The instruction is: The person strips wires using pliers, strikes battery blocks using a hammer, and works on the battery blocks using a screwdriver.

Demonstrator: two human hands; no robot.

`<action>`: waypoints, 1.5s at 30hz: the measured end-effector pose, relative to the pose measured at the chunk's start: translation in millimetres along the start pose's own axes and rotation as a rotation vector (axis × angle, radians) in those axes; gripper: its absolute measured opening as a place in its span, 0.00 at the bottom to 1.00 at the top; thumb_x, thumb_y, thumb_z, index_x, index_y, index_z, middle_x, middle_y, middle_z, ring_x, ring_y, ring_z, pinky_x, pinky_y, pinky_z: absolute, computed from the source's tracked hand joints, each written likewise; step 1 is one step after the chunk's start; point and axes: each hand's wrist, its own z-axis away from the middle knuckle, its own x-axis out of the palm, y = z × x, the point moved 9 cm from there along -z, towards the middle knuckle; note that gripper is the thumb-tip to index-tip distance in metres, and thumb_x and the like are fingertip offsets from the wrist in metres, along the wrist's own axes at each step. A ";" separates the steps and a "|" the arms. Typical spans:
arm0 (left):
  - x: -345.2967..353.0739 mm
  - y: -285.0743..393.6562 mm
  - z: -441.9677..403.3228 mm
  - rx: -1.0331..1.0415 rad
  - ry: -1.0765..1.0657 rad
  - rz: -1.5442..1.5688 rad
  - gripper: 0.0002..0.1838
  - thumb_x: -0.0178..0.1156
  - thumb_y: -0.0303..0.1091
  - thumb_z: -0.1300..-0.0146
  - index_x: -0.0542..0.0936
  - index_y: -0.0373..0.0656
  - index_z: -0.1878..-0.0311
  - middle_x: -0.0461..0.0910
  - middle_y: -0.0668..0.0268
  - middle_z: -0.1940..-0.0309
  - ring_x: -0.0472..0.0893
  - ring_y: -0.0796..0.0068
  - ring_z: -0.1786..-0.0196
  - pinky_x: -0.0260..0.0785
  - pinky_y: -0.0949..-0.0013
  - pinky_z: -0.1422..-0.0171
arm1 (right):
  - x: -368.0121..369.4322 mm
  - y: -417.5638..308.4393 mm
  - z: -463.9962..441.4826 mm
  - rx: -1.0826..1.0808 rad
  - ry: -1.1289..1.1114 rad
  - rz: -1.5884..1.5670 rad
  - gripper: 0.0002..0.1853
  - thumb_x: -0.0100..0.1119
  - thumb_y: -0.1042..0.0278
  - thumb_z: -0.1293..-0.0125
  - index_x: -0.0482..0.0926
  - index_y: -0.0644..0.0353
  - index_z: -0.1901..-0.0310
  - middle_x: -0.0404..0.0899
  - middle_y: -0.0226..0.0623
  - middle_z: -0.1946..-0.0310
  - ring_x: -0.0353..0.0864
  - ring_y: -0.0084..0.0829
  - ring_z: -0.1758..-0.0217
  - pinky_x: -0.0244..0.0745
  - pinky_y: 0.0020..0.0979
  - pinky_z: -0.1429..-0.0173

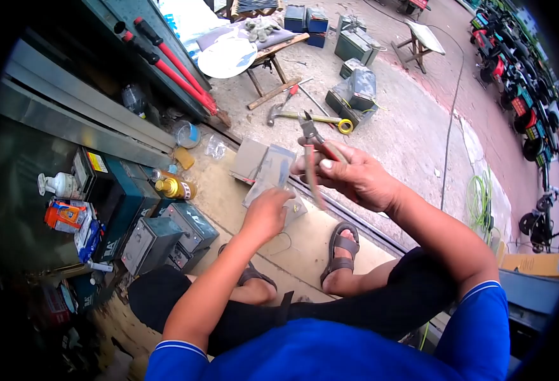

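A pair of pliers (315, 136) with red handles is in my right hand (356, 176), its metal jaws pointing up and away from me. My fingers are wrapped round the handles, which stand apart. Lower and to the left, my left hand (268, 214) is over the near edge of a grey box-like block (273, 168) on the floor. Its fingers are curled together, and whatever they hold, if anything, is too small to make out. A grey flap or panel (249, 160) adjoins the block's left side. Thin wire lies on the floor below the left hand.
A hammer (305, 116) and yellow tape roll (345, 126) lie beyond the metal floor track. Batteries (152, 244) and a yellow bottle (176, 188) stand at left. Red-handled cutters (171, 63) lean nearby. More batteries (362, 89) and a stool (422, 38) are farther off.
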 end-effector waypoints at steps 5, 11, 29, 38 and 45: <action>68.2 -31.7 -27.7 0.269 -0.260 -0.121 0.15 0.64 0.26 0.45 0.86 0.44 0.52 0.84 0.56 0.55 0.82 0.51 0.47 0.76 0.56 0.42 | -23.3 12.1 29.2 0.122 0.278 0.293 0.32 0.75 0.65 0.36 0.72 0.67 0.35 0.79 0.30 0.63 0.82 0.22 0.64 0.79 0.29 0.57; 77.7 -45.2 -32.5 0.174 -0.408 -0.131 0.10 0.69 0.34 0.46 0.88 0.45 0.60 0.86 0.58 0.60 0.85 0.53 0.54 0.77 0.57 0.48 | -23.4 37.8 71.3 0.192 0.570 0.397 0.14 0.74 0.64 0.39 0.74 0.56 0.62 0.74 0.25 0.75 0.76 0.20 0.77 0.72 0.24 0.73; 67.2 -77.4 -32.6 -0.099 -0.221 0.199 0.11 0.72 0.35 0.41 0.88 0.35 0.63 0.88 0.55 0.63 0.85 0.63 0.59 0.76 0.64 0.51 | 5.2 262.5 48.8 0.273 0.416 -0.514 0.22 0.39 0.58 0.16 0.71 0.67 0.36 0.81 0.55 0.43 0.82 0.48 0.39 0.81 0.45 0.36; 67.9 -88.0 -29.3 -0.107 -0.191 0.408 0.10 0.71 0.32 0.38 0.86 0.32 0.64 0.86 0.60 0.66 0.82 0.72 0.61 0.75 0.68 0.52 | 3.4 270.5 32.3 0.314 0.309 -0.738 0.28 0.36 0.51 0.15 0.70 0.70 0.32 0.80 0.57 0.42 0.80 0.51 0.37 0.75 0.46 0.30; 65.1 -85.2 -28.0 -0.056 -0.176 0.407 0.11 0.71 0.32 0.39 0.85 0.32 0.63 0.86 0.59 0.65 0.83 0.70 0.61 0.75 0.68 0.52 | 0.2 271.8 26.4 0.254 0.276 -0.799 0.29 0.37 0.51 0.16 0.71 0.71 0.33 0.80 0.57 0.42 0.81 0.50 0.37 0.74 0.46 0.28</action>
